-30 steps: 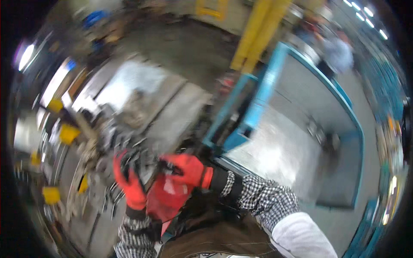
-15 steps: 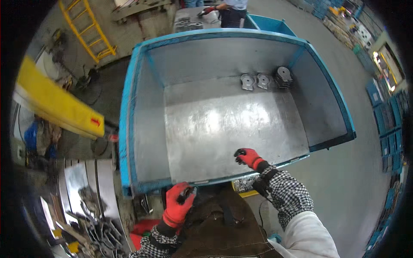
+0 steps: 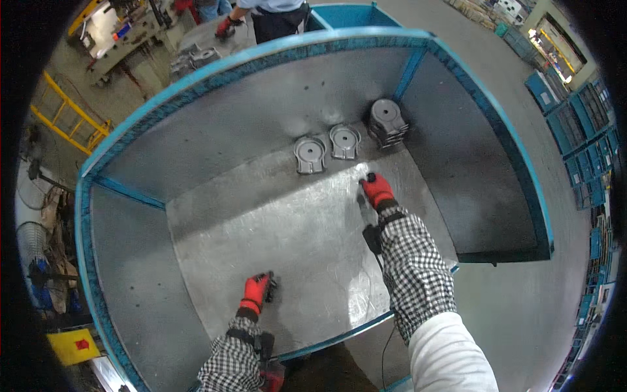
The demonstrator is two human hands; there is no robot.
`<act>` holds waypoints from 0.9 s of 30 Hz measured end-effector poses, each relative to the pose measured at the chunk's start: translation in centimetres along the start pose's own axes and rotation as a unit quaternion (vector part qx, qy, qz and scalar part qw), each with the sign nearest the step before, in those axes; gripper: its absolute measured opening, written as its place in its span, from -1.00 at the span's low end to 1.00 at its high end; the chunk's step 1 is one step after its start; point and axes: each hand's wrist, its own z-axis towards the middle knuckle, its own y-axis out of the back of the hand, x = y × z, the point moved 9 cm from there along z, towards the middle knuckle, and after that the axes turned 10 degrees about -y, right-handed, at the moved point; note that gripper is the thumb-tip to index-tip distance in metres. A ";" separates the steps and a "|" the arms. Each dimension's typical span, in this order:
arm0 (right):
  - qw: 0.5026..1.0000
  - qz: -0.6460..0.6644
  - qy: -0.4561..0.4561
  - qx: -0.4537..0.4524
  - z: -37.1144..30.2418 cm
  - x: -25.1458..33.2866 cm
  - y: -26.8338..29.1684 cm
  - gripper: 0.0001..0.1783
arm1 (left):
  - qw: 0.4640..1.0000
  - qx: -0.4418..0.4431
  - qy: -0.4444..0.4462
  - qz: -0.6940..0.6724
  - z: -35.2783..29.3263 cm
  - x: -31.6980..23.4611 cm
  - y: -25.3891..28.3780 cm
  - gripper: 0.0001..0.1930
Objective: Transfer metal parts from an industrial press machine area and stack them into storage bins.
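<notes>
Both my hands wear red gloves with black fingertips and are inside a large grey metal bin with a blue rim (image 3: 255,64). My left hand (image 3: 256,291) is low over the near left part of the bin floor, its fingers curled in; whether it holds anything is hidden. My right hand (image 3: 377,189) reaches farther in, fingers bent and a little apart, nothing seen in them. Beyond it, a grey metal housing part (image 3: 344,142) with a round face lies beside a similar metal part (image 3: 309,154). Several more form a stack (image 3: 386,122) in the far right corner.
Another person's red-gloved hand (image 3: 226,27) is at a work table (image 3: 179,62) behind the bin, where more metal parts lie. A second blue bin (image 3: 353,16) stands behind. At left are a yellow ladder (image 3: 65,108) and a yellow block (image 3: 73,346); blue crates (image 3: 568,127) line the right.
My view has moved closer over the bin. My right hand has reached forward toward the metal parts. The left hand has come from outside the near rim to over the bin floor.
</notes>
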 end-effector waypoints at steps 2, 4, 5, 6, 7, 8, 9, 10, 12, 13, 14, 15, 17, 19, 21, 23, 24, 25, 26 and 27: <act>0.997 0.068 0.002 -0.047 3.5 0.6 -0.9 -0.39 | 0.993 0.008 0.053 -0.102 2.6 1.6 -1.4 -0.72; 0.989 0.077 -0.028 -0.120 9.5 -5.3 2.5 -0.38 | 0.965 0.054 0.116 -0.229 3.7 3.1 -7.6 -0.75; 0.995 0.073 -0.067 -0.034 10.1 -3.3 -1.0 -0.38 | 0.968 0.041 0.122 -0.217 3.8 2.8 -5.8 -0.74; 0.991 0.073 -0.095 0.056 9.7 0.6 -3.6 -0.38 | 0.971 0.019 0.121 -0.203 3.6 2.7 -3.4 -0.72; 0.997 0.032 -0.065 -0.011 10.1 3.1 -2.7 -0.41 | 0.972 -0.017 0.059 -0.227 4.2 3.1 -2.0 -0.71; 0.995 -0.021 -0.042 -0.084 10.1 3.4 -1.6 -0.45 | 0.971 -0.023 0.075 -0.228 3.9 3.6 -2.3 -0.71; 0.991 -0.060 -0.044 -0.113 10.1 2.9 -1.2 -0.47 | 0.975 -0.007 0.091 -0.203 4.0 3.2 -3.0 -0.71; 0.984 -0.099 -0.045 -0.143 10.0 2.7 -0.6 -0.50 | 0.978 0.009 0.106 -0.179 4.0 3.2 -3.5 -0.71; 0.984 -0.114 -0.033 -0.135 9.9 3.4 -1.4 -0.52 | 0.984 -0.003 0.044 -0.175 5.0 6.4 -1.7 -0.69; 0.984 -0.123 -0.020 -0.131 9.8 4.9 -2.0 -0.53 | 0.989 -0.023 0.044 -0.140 5.6 9.6 0.7 -0.69; 0.983 -0.127 -0.014 -0.130 10.1 4.5 -1.8 -0.53 | 0.992 -0.030 0.048 -0.115 6.0 11.5 1.2 -0.69; 0.990 -0.108 -0.022 -0.085 11.1 1.8 -0.9 -0.54 | 0.990 -0.016 0.053 -0.133 5.9 9.9 -1.4 -0.69; 0.995 -0.087 -0.028 -0.038 10.6 0.0 -0.2 -0.54 | 0.966 0.023 0.143 -0.215 4.0 4.4 -5.2 -0.70; 0.992 -0.037 0.003 -0.118 6.8 3.6 -0.8 -0.58 | 0.966 -0.001 0.134 -0.221 3.4 3.5 -3.1 -0.70; 0.992 0.030 0.051 -0.108 4.0 7.1 -1.6 -0.59 | 0.963 -0.006 0.131 -0.234 3.0 2.6 -2.9 -0.70; 0.989 0.060 0.080 -0.111 2.0 10.2 -3.2 -0.59 | 0.965 -0.003 0.131 -0.226 3.0 1.9 -2.7 -0.71; 0.992 0.011 0.054 -0.116 2.2 10.4 -3.5 -0.59 | 0.964 0.000 0.137 -0.228 2.7 0.9 -3.3 -0.71; 0.995 -0.073 0.003 -0.068 3.3 9.5 -4.8 -0.49 | 0.961 0.011 0.166 -0.222 2.2 0.4 -3.9 -0.71; 0.995 -0.068 0.005 -0.067 3.5 9.8 -4.9 -0.49 | 0.959 0.017 0.186 -0.214 2.2 -0.2 -3.9 -0.72; 0.994 -0.054 -0.014 -0.089 3.5 9.6 -4.6 -0.43 | 0.960 0.013 0.183 -0.213 2.2 -1.2 -3.9 -0.72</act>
